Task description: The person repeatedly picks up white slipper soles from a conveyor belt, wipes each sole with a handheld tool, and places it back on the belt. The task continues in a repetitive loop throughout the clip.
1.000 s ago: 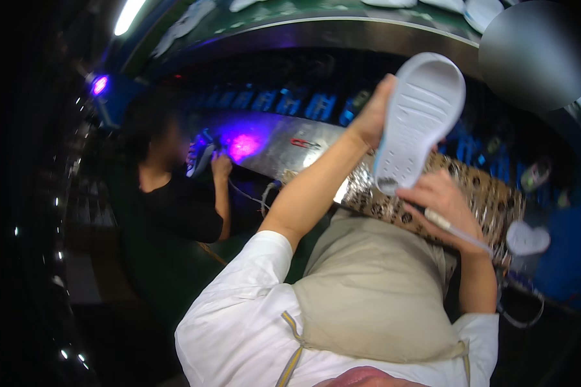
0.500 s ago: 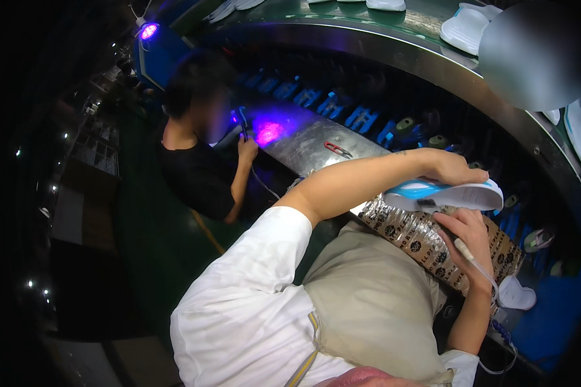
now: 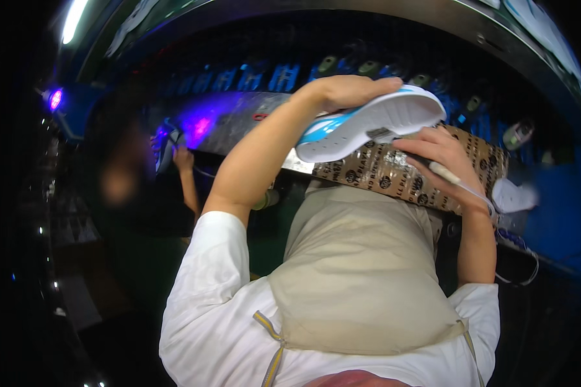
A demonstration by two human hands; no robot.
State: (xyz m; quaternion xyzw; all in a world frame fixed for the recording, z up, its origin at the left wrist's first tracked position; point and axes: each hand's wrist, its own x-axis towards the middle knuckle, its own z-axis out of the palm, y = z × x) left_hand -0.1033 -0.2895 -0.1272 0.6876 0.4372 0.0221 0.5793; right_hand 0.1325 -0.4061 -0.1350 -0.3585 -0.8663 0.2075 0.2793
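My left hand [image 3: 358, 91] grips a white and light-blue shoe sole [image 3: 410, 111] along its far upper edge. The sole is tilted, its hollow inner side facing me. In my right hand [image 3: 447, 153] is a brush [image 3: 442, 171] with a pale handle and a thin white line trailing from its back end. The brush's flat dark bristle head meets the inside of the sole near its lower edge, about mid-length. My right fingers are wrapped round the brush's dark front part.
Below the sole lies a printed brown cardboard sheet [image 3: 403, 174] on a metal bench [image 3: 232, 119]. A white sole-like piece [image 3: 513, 195] sits to the right. Beyond, a rack holds shoes [image 3: 518, 134]. At left, a co-worker's hand [image 3: 183, 157] works near a purple light spot [image 3: 202, 126].
My view has swung, so the bench and co-worker appear shifted left. The sole's inner side now faces me more. The brush head stays at its inside.
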